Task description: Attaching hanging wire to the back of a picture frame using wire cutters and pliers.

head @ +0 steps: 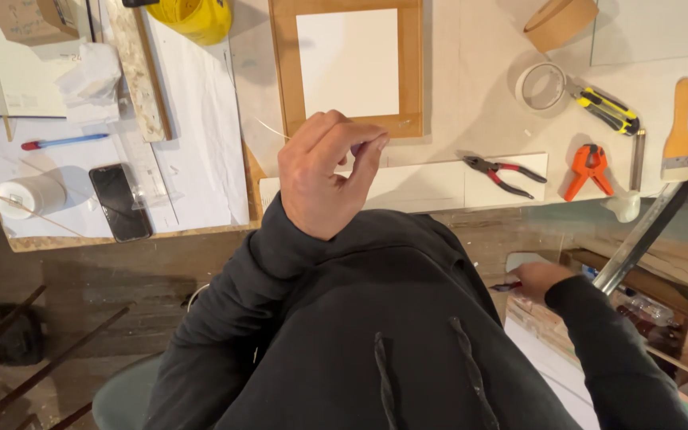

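The left hand (324, 175) is raised over the workbench edge, thumb and forefinger pinched on something small and dark, perhaps a pin; it is too small to tell. The right hand (537, 279) reaches low to the right, fingers closed on a red-tipped tool (506, 286) above a cluttered lower shelf. Past the left hand lies a brown frame (282, 72) around a white panel (348, 62). To its right lie red-handled pliers (503, 173), an orange clamp (589, 169), a tape roll (541, 86) and a brush (678, 131). A phone (119, 201) and a white cup (29, 197) lie left, a yellow tub (194, 17) at the top.
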